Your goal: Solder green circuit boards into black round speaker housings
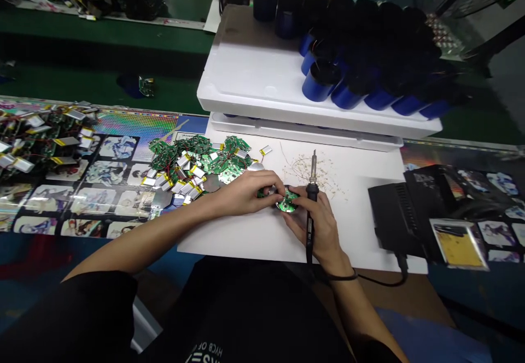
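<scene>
Between my two hands is a small green circuit board [287, 201], held above the white work sheet. My left hand [256, 192] pinches its left side with the fingertips; a bit of something green and silvery under those fingers is mostly hidden. My right hand [322, 223] grips the board's right edge with thumb and fingers. A soldering iron [312, 193] also rests in the right hand, its metal tip pointing away from me. Left of my hands lies a heap of green circuit boards [197, 152] with silver battery cells [191, 188] wired to them.
Foam trays [254, 78] with several blue cylinders [322, 81] stand at the back. A black soldering station [396, 215] and a yellow sponge tray [459, 245] sit right. Scraps [320, 174] litter the white sheet [246, 237]. More boards with batteries [36, 133] lie far left.
</scene>
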`<state>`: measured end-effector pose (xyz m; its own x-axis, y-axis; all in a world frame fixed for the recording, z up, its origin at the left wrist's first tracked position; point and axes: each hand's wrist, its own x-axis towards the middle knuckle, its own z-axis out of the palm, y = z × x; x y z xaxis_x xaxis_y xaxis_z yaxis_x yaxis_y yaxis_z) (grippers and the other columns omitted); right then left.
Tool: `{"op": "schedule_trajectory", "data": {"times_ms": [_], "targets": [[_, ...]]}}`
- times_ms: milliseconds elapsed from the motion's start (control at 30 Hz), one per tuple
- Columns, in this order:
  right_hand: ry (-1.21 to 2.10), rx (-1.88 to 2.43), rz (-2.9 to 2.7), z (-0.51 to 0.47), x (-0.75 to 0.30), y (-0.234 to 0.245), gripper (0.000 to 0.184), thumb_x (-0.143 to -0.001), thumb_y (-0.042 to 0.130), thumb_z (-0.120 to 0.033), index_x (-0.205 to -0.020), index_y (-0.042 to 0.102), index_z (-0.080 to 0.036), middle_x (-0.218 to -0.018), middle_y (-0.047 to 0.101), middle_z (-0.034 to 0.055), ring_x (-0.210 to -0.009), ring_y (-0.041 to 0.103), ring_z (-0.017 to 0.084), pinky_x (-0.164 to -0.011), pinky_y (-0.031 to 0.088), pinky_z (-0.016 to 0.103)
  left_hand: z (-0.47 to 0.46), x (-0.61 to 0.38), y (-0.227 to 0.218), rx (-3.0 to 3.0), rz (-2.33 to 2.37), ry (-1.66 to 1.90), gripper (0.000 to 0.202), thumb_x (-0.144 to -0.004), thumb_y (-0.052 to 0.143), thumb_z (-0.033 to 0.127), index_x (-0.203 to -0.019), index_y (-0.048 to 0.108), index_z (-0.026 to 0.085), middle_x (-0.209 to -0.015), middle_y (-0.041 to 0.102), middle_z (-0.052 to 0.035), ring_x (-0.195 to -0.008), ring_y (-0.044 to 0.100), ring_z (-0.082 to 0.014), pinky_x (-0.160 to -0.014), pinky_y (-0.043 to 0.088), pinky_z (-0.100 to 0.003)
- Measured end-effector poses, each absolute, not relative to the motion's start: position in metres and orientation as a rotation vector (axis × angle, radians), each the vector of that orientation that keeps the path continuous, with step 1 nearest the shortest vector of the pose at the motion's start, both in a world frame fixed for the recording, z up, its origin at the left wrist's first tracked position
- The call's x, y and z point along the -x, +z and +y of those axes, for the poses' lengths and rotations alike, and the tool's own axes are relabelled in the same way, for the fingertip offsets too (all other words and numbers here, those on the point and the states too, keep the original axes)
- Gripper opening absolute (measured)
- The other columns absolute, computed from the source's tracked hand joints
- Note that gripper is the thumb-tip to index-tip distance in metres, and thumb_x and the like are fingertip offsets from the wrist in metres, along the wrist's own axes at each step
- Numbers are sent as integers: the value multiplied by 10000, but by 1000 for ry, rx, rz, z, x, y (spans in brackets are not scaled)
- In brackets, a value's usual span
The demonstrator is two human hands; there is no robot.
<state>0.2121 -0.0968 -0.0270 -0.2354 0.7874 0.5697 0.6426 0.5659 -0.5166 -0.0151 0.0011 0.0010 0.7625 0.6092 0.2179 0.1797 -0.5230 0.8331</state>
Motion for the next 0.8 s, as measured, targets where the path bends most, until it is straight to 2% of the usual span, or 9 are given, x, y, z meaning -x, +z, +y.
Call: {"op": "schedule_trajectory", "data": {"times_ms": [67, 133, 333, 467, 667, 800], "targets": [[224, 1153, -1918, -97, -211, -28, 523, -879, 830, -126, -1317, 583, -264, -1287, 750, 139, -1151, 739, 298, -938, 635, 505, -2, 14, 1, -2035, 639, 617, 98, -1033, 684, 258, -1013, 730, 174, -795, 669, 4, -721, 602, -121, -698, 430, -241], [212, 1138, -1903, -97, -210, -29, 527, -870, 839, -146, -1308, 574, -272, -1230, 754, 121, -1117, 745, 296, -906, 641, 506, -5, 13, 2, -2003, 659, 619, 117, -1030, 692, 272, -986, 728, 170, -758, 632, 18, -691, 579, -110, -674, 408, -233], [264, 1120, -1777, -98, -207, -29, 475, -855, 772, -100, -1244, 565, -277, -1157, 756, 98, -1109, 736, 299, -940, 635, 571, -9, 10, 0, -1959, 670, 621, 112, -1030, 694, 270, -996, 732, 171, -832, 682, -3, -751, 600, -117, -706, 433, -231], [390, 1139, -1605, -93, -198, -23, 380, -900, 730, -83, -1168, 560, -291, -1006, 751, 35, -1046, 747, 245, -930, 649, 494, -10, 10, -5, -1941, 665, 654, 106, -1023, 708, 275, -1006, 737, 174, -890, 717, -21, -797, 624, -131, -739, 463, -244], [476, 1116, -1497, -87, -186, -21, 334, -927, 740, -103, -1123, 543, -287, -942, 748, 6, -1043, 747, 204, -943, 644, 433, -11, 10, -7, -1941, 632, 671, 100, -1031, 704, 270, -1034, 743, 178, -946, 744, -34, -855, 660, -143, -773, 487, -252], [543, 1124, -1435, -88, -185, -23, 323, -941, 743, -102, -1101, 533, -288, -918, 751, -9, -1015, 759, 191, -961, 644, 436, -12, 9, -9, -1952, 636, 712, 94, -1028, 706, 261, -1017, 742, 176, -930, 744, -33, -858, 666, -148, -784, 492, -261]]}}
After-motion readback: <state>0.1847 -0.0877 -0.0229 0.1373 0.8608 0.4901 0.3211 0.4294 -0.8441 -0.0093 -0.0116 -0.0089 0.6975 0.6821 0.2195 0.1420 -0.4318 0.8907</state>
